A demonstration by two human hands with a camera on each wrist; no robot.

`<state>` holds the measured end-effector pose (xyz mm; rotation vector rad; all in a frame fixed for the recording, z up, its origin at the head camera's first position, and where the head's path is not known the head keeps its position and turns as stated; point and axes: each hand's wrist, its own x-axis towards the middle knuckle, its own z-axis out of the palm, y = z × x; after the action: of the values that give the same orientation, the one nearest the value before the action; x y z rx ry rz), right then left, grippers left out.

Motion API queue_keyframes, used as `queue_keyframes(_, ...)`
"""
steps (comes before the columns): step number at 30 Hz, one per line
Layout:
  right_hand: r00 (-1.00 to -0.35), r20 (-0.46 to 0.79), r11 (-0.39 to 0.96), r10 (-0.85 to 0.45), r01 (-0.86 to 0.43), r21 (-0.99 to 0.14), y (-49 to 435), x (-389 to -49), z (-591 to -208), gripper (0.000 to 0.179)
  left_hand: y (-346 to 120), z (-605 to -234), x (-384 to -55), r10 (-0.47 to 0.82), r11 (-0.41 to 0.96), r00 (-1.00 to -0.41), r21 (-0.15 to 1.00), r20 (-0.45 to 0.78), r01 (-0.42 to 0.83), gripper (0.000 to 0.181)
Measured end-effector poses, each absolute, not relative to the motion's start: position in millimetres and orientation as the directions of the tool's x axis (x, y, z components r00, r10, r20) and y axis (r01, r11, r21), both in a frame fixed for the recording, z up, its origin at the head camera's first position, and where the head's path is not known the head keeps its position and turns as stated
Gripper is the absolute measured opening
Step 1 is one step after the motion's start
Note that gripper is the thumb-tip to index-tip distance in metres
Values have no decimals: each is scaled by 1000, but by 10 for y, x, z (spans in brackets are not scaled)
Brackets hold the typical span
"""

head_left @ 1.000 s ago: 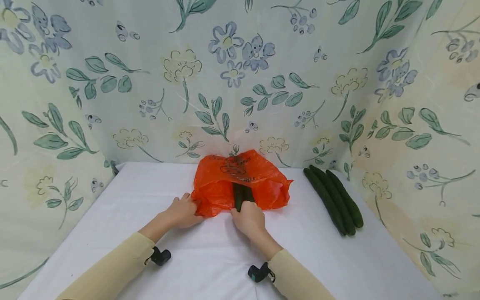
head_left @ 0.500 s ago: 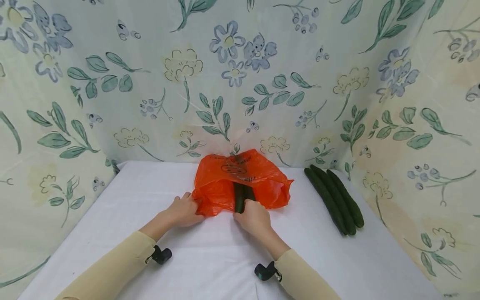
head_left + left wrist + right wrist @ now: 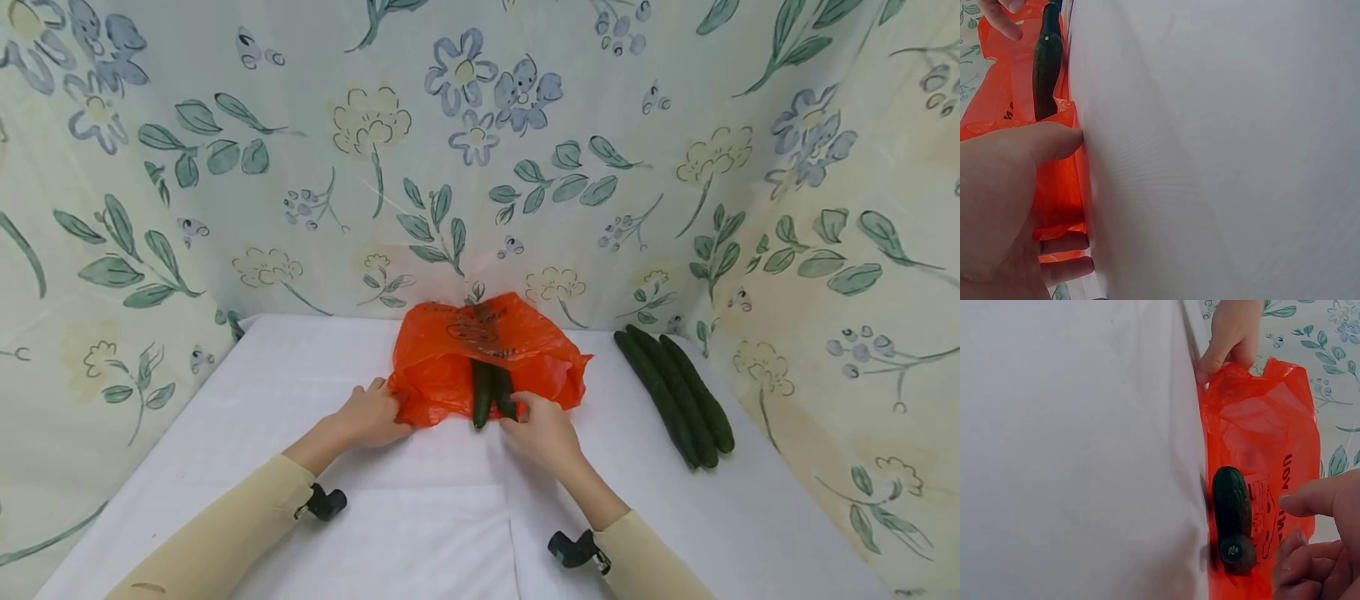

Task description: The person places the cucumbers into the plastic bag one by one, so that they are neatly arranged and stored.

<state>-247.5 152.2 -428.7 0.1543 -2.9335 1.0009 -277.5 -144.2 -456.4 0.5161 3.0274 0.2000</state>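
Note:
An orange-red plastic bag (image 3: 431, 379) lies at the back middle of the table, its mouth facing me. Two dark green cucumbers (image 3: 482, 396) stick out of the mouth, their far parts hidden under the plastic. My left hand (image 3: 373, 415) holds the left edge of the mouth; the left wrist view has the plastic between thumb and fingers. Just right of the cucumber ends is my right hand (image 3: 547, 429). In the right wrist view its thumb and fingers (image 3: 1300, 503) stand apart, with a gap to the cucumbers (image 3: 1232, 497).
Three more cucumbers (image 3: 678, 408) lie side by side at the right of the white-covered table (image 3: 420, 525). Floral cloth (image 3: 315, 167) rises behind the table and along both sides. A small black camera (image 3: 573, 550) sits at each wrist.
My right hand has let go of the cucumbers and moved a little to the right. The two cucumber ends now show side by side, slightly apart. My left hand stays at the bag's edge.

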Motion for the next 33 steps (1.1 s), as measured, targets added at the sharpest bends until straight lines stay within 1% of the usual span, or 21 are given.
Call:
queue_keyframes(5, -997, 43, 727, -69, -80, -682, 1701, -2468, -4221, 47, -1461, -4584, -2793, 330, 937, -943, 139, -39, 322, 44)
queue_keyframes(9, -999, 20, 690, -34, -38, -723, 1815, -2467, -4190, 49, -1472, -4596, -2794, 324, 938, -945, 142, -36, 316, 46)
queue_keyframes(16, -1000, -2, 659, -8, -4, -752, 2060, -2465, -4157, 55, -1459, -4593, -2783, 321, 938, -947, 149, -30, 314, 47)
queue_keyframes(22, -997, -49, 587, 55, 72, -806, 2312, -2457, -4156, 59, -1456, -4587, -2781, 324, 936, -946, 153, -29, 316, 49)
queue_keyframes(33, -989, -80, 535, 121, 133, -834, 2700, -2413, -4098, 57, -1464, -4604, -2799, 332, 934, -943, 146, -22, 325, 48)
